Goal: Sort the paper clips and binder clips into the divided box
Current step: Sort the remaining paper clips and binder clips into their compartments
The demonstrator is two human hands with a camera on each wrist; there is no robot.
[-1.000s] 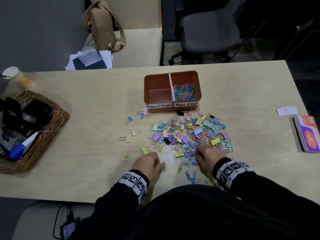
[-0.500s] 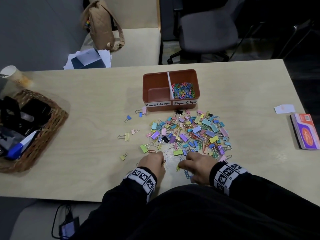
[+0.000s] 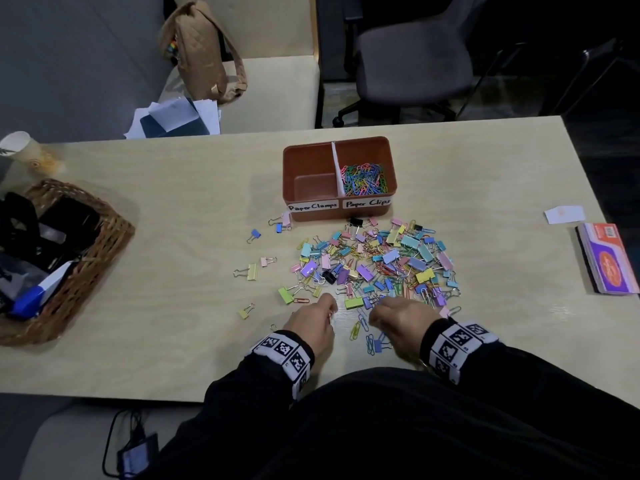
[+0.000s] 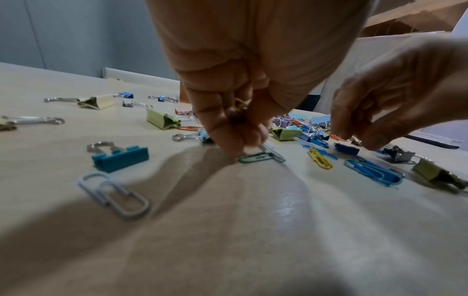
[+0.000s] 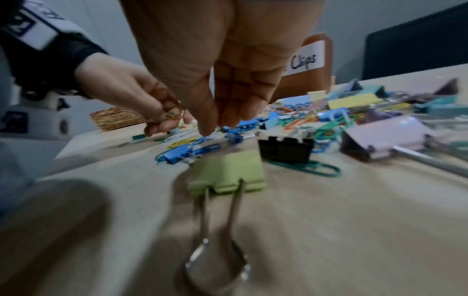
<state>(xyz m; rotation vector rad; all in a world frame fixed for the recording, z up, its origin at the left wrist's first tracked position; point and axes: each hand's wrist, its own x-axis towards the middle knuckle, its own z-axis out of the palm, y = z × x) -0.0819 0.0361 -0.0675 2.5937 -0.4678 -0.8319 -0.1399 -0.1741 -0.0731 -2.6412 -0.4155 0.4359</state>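
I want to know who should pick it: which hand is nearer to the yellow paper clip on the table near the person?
The right hand is slightly nearer: the yellow paper clip lies just left of its fingers. The left hand is farther, on the clip's other side.

Pale wooden table, grey office chair behind, grey wall, dim light

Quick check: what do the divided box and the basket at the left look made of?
Divided box: looks like moulded plastic, matte terracotta, with smooth walls and rounded corners; its divider looks white, and the material is unclear. Basket: woven wicker or rattan, brown, with visible plaited strands along the rim.
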